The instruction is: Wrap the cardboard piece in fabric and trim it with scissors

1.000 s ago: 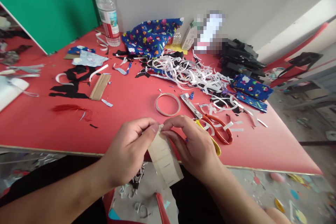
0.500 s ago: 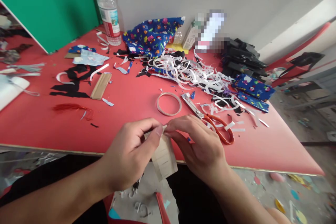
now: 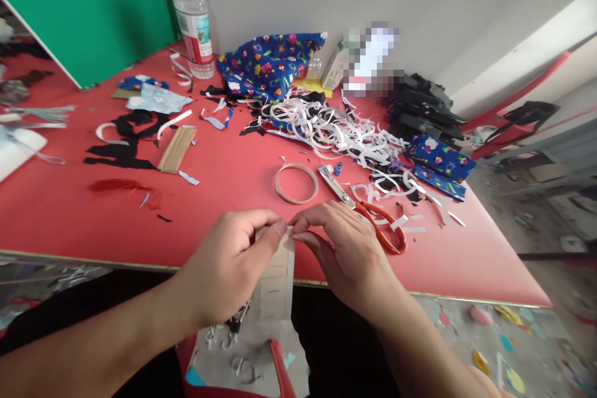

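Observation:
A beige, flat strip of what looks like card (image 3: 276, 286), with short dark marks across it, hangs down over the table's front edge. Its top is pinched between thumb and fingers of my left hand (image 3: 236, 264). The fingertips of my right hand (image 3: 347, 249) are closed in a pinch at the strip's upper right corner, where the exact contact is hidden. Just beyond my hands lies a thin pale ring or coil (image 3: 277, 184). Scissors with orange handles (image 3: 385, 236) rest beside my right hand, blades pointing away.
White and black scraps (image 3: 345, 130) are heaped behind the scissors. A plastic bottle (image 3: 196, 37), blue patterned cloth (image 3: 270, 65) and black folded pieces (image 3: 424, 109) stand farther back. On the left are a brown card piece (image 3: 177, 149), red threads (image 3: 124, 188) and a green board (image 3: 102, 18).
The strip has swung from a slant to nearly upright, its lower end shifting left. Both hands stay at its top edge, the right slightly farther left. The whole view has shifted a little.

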### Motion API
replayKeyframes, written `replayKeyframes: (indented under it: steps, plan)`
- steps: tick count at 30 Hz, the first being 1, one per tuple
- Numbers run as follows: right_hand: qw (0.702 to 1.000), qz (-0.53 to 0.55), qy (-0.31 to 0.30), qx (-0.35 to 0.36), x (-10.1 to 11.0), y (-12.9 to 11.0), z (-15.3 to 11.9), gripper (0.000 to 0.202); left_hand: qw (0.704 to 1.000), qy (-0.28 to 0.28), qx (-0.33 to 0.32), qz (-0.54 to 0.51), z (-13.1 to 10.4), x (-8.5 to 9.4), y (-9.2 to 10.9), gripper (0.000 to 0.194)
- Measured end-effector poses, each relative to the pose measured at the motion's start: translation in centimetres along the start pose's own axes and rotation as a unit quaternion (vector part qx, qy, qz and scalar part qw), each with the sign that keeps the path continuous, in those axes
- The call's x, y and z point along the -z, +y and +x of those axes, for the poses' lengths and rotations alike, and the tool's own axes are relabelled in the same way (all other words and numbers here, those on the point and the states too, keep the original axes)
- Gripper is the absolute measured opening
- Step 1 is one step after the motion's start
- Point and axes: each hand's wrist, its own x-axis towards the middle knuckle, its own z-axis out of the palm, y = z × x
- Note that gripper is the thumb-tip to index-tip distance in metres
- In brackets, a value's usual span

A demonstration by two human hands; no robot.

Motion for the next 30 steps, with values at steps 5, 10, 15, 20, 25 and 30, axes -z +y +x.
replayKeyframes:
  steps: [5, 10, 15, 20, 25, 30]
  plan:
    - [1.0, 0.002, -0.004, 0.018, 0.28, -0.16, -0.05, 0.009, 0.998, -0.023, 0.034, -0.038, 0.26, 0.25, -0.11, 0.042]
    - [0.999, 0.017, -0.017, 0.047, 0.6, -0.53, 0.17, 0.009, 0.999, -0.022, 0.025, -0.035, -0.11, 0.43, 0.16, 0.032]
    - [0.999, -0.001, -0.031, 0.029, 0.52, -0.61, 0.17, 0.008, 0.999, -0.02, 0.018, -0.022, -0.1, 0.42, 0.33, 0.035]
    - [0.998, -0.019, -0.036, 0.053, 0.45, -0.45, -0.07, 0.008, 0.997, -0.021, 0.033, -0.059, 0.21, 0.51, 0.44, 0.031]
    - [0.991, -0.058, -0.045, 0.112, 0.76, 0.04, -0.4, 0.016, 0.982, -0.066, 0.074, -0.161, 0.52, 0.66, 0.58, 0.03]
    - [0.991, -0.035, -0.035, 0.121, 0.73, 0.2, -0.47, 0.016, 0.971, -0.088, 0.085, -0.203, 0.57, 0.8, 0.52, 0.033]
